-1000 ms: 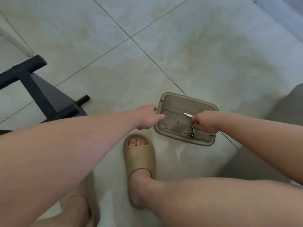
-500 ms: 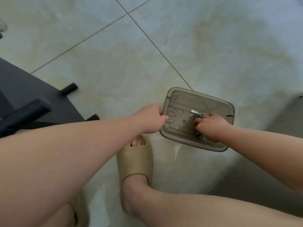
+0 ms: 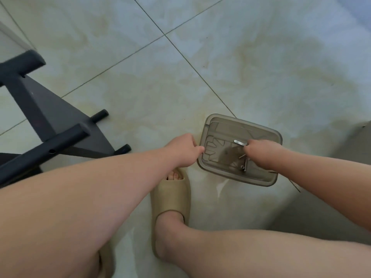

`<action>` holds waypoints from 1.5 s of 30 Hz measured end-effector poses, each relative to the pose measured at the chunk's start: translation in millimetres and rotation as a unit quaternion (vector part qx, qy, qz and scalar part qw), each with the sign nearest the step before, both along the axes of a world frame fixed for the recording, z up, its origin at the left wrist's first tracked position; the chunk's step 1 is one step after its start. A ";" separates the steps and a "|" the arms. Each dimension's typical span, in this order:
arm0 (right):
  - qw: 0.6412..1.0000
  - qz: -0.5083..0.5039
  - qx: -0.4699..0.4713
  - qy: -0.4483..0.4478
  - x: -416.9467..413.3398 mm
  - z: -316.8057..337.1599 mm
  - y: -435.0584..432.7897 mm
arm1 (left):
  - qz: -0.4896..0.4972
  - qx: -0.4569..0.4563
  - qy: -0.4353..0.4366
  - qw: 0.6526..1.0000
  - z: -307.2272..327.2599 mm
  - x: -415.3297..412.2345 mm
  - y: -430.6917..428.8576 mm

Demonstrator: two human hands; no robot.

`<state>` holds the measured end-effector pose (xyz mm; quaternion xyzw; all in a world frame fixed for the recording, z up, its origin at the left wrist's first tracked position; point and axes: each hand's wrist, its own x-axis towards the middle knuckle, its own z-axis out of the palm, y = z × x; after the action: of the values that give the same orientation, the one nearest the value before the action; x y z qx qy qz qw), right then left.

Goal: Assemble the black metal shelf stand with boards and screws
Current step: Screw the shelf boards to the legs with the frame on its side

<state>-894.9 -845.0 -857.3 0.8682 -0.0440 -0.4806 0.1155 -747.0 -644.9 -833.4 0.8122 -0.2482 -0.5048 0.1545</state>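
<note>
Screws (image 3: 244, 166) lie loose in the near right part of a smoky translucent tray (image 3: 241, 121), which sits on the tiled floor (image 3: 261, 67) toward its right edge. A short silver key (image 3: 240, 142) rests flat on the tray's bottom, near its far side. The left hand (image 3: 183, 150) is curled at the tray's left rim, thumb and forefinger pinching that rim. The right hand (image 3: 261, 152) reaches into the tray with its back turned up and its fingers bent downward. Its knuckles sit just beside the key's end, and I cannot tell whether those fingers grip anything. The black metal stand (image 3: 46, 117) lies at the floor's left edge, well apart from the tray. A beige slipper (image 3: 172, 197) with a foot in it rests just near of the tray's left corner.
</note>
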 end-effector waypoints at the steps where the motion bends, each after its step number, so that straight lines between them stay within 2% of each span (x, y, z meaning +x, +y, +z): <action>1: 0.999 -0.029 0.010 -0.011 5.2 9.8 1.0 | -0.014 0.010 0.002 1.000 8.3 1.4 4.4; 4: 0.990 -0.099 0.054 -0.085 24.6 40.9 8.1 | -0.067 0.043 -0.006 0.997 42.2 10.3 21.0; 7: 0.957 -0.165 0.113 -0.208 49.9 80.9 28.6 | -0.087 0.052 -0.027 0.994 85.5 24.7 39.9; 12: 0.875 -0.227 0.237 -0.357 95.0 181.1 94.1 | -0.013 -0.013 -0.104 0.994 153.1 41.0 89.6; 17: 0.806 -0.271 0.320 -0.419 116.3 260.6 171.4 | 0.036 -0.022 -0.134 0.990 200.8 47.5 163.1; 19: 0.789 -0.277 0.342 -0.429 122.1 275.2 200.2 | 0.074 -0.041 -0.137 0.987 212.6 51.3 191.2; 26: 0.801 -0.257 0.385 -0.379 148.4 283.9 260.2 | 0.164 -0.061 -0.173 0.969 217.7 79.4 269.0; 29: 0.800 -0.268 0.398 -0.361 160.0 273.0 266.8 | 0.175 -0.044 -0.173 0.968 203.6 94.3 281.8; 32: 0.814 -0.252 0.394 -0.345 166.9 257.6 265.9 | 0.169 -0.026 -0.162 0.972 185.9 110.0 282.6; 38: 0.822 -0.245 0.430 -0.283 177.9 231.0 256.6 | 0.207 -0.025 -0.080 0.975 158.1 129.4 249.7; 42: 0.820 -0.239 0.452 -0.256 183.4 214.5 254.5 | 0.198 0.004 -0.062 0.978 146.1 129.6 224.9; 45: 0.821 -0.245 0.455 -0.244 186.7 205.8 253.2 | 0.255 -0.042 0.052 0.965 135.1 129.1 216.9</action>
<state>-708.3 -591.8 -651.5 0.8714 -0.0579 -0.2309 -0.4289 -617.9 -428.0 -698.3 0.8138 -0.0459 -0.4796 0.3249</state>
